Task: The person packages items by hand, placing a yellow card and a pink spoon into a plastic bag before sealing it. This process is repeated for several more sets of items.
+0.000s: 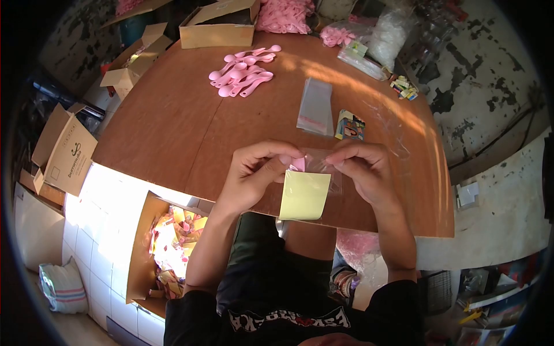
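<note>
A clear plastic bag is stretched between my two hands near the table's front edge. A yellow paper and a piece of pink plastic show in or behind it. My left hand pinches the bag's left side at the pink piece. On the other side, my right hand pinches the upper right part of the bag between thumb and finger. Beyond my hands lie a stack of clear bags and a small colourful box. Pink spoons form a pile farther back on the table.
The brown table has a curved back edge. An open carton, pink items and small packs are along the back. Below on the left, another carton holds packed items. My legs are under the front edge.
</note>
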`<state>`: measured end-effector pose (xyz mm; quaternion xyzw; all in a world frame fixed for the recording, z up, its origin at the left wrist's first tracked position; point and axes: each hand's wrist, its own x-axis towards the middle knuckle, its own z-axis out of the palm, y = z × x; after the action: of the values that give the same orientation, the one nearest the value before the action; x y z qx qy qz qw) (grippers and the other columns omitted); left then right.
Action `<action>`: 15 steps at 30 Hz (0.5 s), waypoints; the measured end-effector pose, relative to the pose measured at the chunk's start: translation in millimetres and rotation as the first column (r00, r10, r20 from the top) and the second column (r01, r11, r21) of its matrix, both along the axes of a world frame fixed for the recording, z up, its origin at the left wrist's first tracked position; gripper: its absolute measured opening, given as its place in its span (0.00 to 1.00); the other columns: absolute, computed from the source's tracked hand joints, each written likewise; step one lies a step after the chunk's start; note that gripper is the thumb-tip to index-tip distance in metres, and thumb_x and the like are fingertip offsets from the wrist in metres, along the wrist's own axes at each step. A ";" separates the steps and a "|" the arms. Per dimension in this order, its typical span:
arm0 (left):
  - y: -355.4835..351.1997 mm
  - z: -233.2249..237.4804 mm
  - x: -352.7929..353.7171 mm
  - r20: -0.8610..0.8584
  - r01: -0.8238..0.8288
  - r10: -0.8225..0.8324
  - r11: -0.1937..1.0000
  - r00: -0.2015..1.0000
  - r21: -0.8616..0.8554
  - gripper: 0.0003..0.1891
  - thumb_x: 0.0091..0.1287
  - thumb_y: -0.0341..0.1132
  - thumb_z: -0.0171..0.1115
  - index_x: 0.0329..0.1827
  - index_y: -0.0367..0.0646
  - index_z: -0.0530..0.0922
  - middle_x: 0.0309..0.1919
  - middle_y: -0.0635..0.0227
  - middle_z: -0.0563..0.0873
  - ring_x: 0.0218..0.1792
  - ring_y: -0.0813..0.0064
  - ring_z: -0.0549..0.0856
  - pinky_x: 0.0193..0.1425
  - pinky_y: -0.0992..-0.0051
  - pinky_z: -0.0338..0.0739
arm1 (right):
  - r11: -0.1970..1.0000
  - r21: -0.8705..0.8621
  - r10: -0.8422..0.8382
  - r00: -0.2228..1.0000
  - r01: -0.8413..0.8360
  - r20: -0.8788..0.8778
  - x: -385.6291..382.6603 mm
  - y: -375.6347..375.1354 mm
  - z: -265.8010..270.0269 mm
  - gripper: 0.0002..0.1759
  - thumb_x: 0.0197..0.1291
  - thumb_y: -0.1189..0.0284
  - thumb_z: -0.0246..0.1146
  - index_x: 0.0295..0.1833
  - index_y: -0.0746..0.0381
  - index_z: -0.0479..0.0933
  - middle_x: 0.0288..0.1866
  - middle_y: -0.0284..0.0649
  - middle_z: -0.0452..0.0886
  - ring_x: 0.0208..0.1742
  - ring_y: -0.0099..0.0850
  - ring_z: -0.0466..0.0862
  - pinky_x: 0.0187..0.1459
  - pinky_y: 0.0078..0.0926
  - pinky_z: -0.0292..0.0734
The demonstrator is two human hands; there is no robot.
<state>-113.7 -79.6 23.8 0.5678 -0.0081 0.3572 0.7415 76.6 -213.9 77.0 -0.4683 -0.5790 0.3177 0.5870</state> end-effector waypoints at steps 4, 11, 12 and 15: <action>1.6 6.5 -6.1 0.106 0.112 -0.101 0.988 0.989 -0.110 0.08 0.74 0.26 0.56 0.49 0.34 0.81 0.45 0.64 0.86 0.44 0.80 0.85 0.45 0.80 0.81 | 1.000 -0.004 -0.005 0.993 0.005 0.119 -7.1 -4.4 9.6 0.09 0.63 0.84 0.60 0.46 0.70 0.84 0.45 0.41 0.84 0.44 0.25 0.82 0.47 0.21 0.76; -9.5 18.0 -19.4 0.029 0.026 -0.028 0.998 0.999 0.054 0.17 0.61 0.17 0.67 0.53 0.34 0.76 0.52 0.58 0.84 0.49 0.72 0.87 0.51 0.74 0.84 | 0.997 0.062 -0.049 0.996 0.045 0.071 -34.7 -7.1 12.3 0.12 0.57 0.84 0.70 0.47 0.69 0.82 0.50 0.41 0.80 0.45 0.24 0.83 0.44 0.19 0.80; -7.8 19.0 -24.6 -0.014 0.017 -0.015 0.992 1.000 0.121 0.21 0.59 0.15 0.69 0.55 0.34 0.74 0.52 0.57 0.84 0.51 0.72 0.86 0.52 0.75 0.84 | 0.996 0.061 -0.067 0.989 0.059 0.135 -35.5 -8.1 10.7 0.15 0.52 0.85 0.73 0.46 0.69 0.81 0.50 0.40 0.79 0.45 0.24 0.84 0.44 0.18 0.83; -12.8 27.3 -41.9 -0.095 0.075 -0.066 0.993 0.993 0.087 0.22 0.59 0.15 0.69 0.56 0.34 0.74 0.53 0.56 0.83 0.51 0.70 0.87 0.53 0.74 0.85 | 0.990 0.130 -0.079 0.984 0.059 0.160 -48.0 -13.8 9.2 0.14 0.53 0.84 0.73 0.46 0.68 0.81 0.49 0.40 0.79 0.45 0.24 0.84 0.45 0.18 0.83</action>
<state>-155.5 -92.3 51.1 0.6161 -0.0102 0.3036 0.7268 28.6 -227.8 86.2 -0.4751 -0.6277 0.2205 0.5759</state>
